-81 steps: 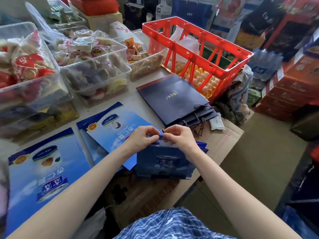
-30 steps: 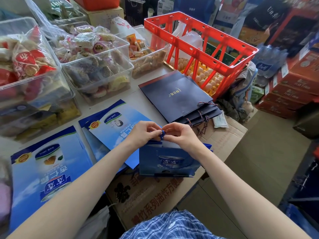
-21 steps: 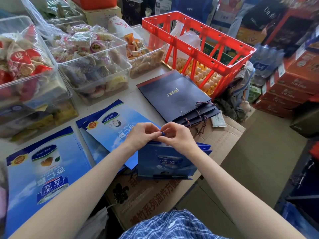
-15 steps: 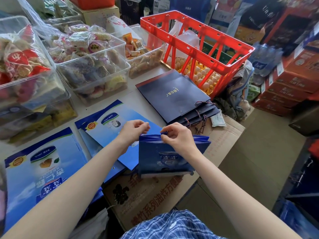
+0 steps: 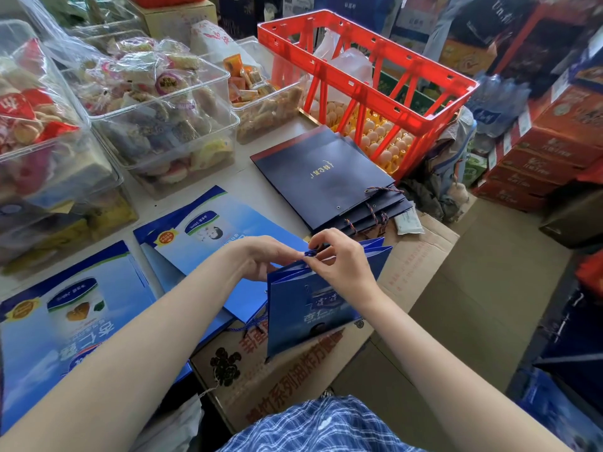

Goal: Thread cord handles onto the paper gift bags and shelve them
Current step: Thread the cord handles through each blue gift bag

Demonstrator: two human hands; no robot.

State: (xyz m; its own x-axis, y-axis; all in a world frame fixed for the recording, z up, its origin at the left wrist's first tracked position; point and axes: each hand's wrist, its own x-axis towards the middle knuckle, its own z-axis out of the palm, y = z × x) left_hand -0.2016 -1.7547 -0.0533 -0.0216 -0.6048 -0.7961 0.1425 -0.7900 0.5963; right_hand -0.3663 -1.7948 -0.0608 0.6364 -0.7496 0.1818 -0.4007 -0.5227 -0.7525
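I see the blue gift bag (image 5: 306,308) held upright in front of me, its bottom down on the cardboard box (image 5: 414,265) that sticks out past the near edge of the desk (image 5: 261,187). Its open top edge is at finger height. My right hand (image 5: 342,262) pinches a knot of blue cord (image 5: 310,253) between thumb and forefinger right at that top edge. My left hand (image 5: 261,259) is just beside it, fingers curled in towards the same knot; I cannot tell whether they actually grip the cord or only touch it.

To the left, flat blue bags (image 5: 208,236) lie overlapping on the desk, one running under my left wrist, another (image 5: 71,314) reaching the near-left edge. A loose loop of blue cord (image 5: 251,321) hangs off the edge of that stack, just beside the held bag's left side. Beyond my hands a stack of dark navy bags (image 5: 323,177) lies flat, corded ends towards me, close to my right fingers. Behind it the red crate (image 5: 368,76) holding eggs (image 5: 381,132) closes off the far-right corner, and clear snack tubs (image 5: 169,115) line the far left.

The one open stretch is to my right, where the box ends and bare floor (image 5: 489,288) runs out to stacked red cartons (image 5: 548,151).
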